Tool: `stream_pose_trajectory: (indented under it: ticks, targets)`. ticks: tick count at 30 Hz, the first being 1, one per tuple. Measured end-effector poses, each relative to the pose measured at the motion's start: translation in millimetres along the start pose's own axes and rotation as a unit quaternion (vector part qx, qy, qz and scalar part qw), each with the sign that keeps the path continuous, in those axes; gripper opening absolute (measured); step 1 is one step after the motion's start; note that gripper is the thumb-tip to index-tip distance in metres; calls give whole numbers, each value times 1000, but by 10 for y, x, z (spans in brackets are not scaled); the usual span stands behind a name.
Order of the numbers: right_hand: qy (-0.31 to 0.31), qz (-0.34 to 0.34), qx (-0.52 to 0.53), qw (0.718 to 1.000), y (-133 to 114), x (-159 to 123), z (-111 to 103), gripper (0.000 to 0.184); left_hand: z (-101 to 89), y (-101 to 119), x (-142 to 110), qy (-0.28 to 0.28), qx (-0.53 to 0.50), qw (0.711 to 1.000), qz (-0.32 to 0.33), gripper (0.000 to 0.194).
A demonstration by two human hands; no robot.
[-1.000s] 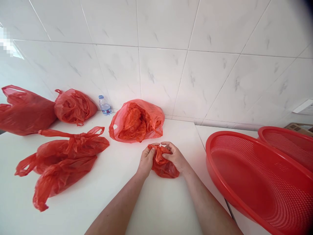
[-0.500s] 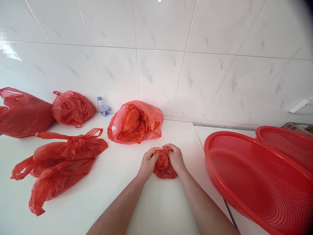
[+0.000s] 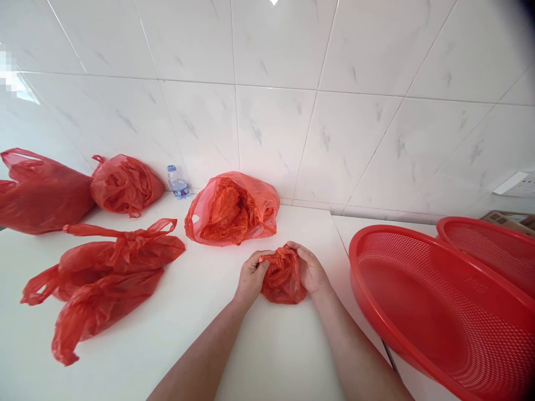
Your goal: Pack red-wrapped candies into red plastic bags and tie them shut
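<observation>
We see two bare hands meeting around a small red plastic bag (image 3: 284,284), which lies on a white table (image 3: 188,340) in front of the person. Taking that bag as the centre of a clock, the left hand (image 3: 251,278) is at ten, its thumb and forefinger pinched together on the bag's upper edge, so the bag falls away from those fingertips toward four o'clock. The right hand (image 3: 313,273) curves along the side from one o'clock to three, fingers loosely extended, their tips touching the gathered top; we cannot see its thumb, nor tell whether it grips. Neither hand is nearer: both touch the bag. We find no clear long axis in the crumpled plastic, only a bunched mouth toward twelve and a rounded base toward six, both between the wrists. Farther out, at about eleven, a larger red bag (image 3: 257,189) lies open toward us, stuffed with crumpled red plastic. A small clear bottle (image 3: 179,186) stands at ten, close to the tiled wall (image 3: 271,128). At nine we see a cluster of knotted red bags (image 3: 121,289), and at three, well clear of the right hand, a wide red basket (image 3: 413,309) with perforated sides.
</observation>
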State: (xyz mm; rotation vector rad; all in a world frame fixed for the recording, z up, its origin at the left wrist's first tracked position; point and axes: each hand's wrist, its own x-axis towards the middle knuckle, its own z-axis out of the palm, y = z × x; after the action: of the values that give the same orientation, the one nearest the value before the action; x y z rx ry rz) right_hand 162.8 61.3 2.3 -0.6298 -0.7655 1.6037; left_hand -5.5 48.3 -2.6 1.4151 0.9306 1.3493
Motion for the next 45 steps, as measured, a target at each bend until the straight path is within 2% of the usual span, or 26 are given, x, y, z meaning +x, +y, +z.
stream_pose_trajectory:
  ticks: [3,7,10,14,20,27,30,32,34,36,39,42,45]
  targets:
    - [16,-24,34,999,-39,12,-95,14,-36,14,3,34,-3,999,30,24]
    - [44,-46,39,997,-118,22,-235,14,-94,-16,35,156,-48,986,22,23]
    - [63,-57,33,996,-174,28,-324,17,-139,-44,75,216,-93,972,14,26]
    - [101,-80,33,991,-215,49,-405,17,-188,-66,109,242,-130,961,6,25]
    - [138,-101,13,985,-217,72,-485,16,-217,-126,139,274,-159,948,-40,23]
    - [158,-77,-24,984,-161,56,-465,19,-244,-119,78,269,-94,957,-57,19]
    - [146,-74,-174,971,-84,38,-366,24,-187,-66,-23,237,-25,971,-11,31]
    - [116,-61,-311,941,-13,15,-264,26,-124,-35,-86,157,89,981,67,54]
    - [62,-53,-402,912,62,-17,-146,23,-63,-17,-137,59,205,968,134,77]
    - [-2,-55,-446,893,128,-52,-40,19,-23,-17,-176,-14,280,949,146,89]
    - [-53,-51,-467,881,183,-88,44,16,-27,-37,-230,-69,325,936,116,76]
    - [-35,-29,-477,878,196,-90,30,18,-113,-41,-305,-90,329,932,124,59]
    - [3,8,-498,867,208,-72,-13,26,-255,4,-407,-82,333,931,126,45]
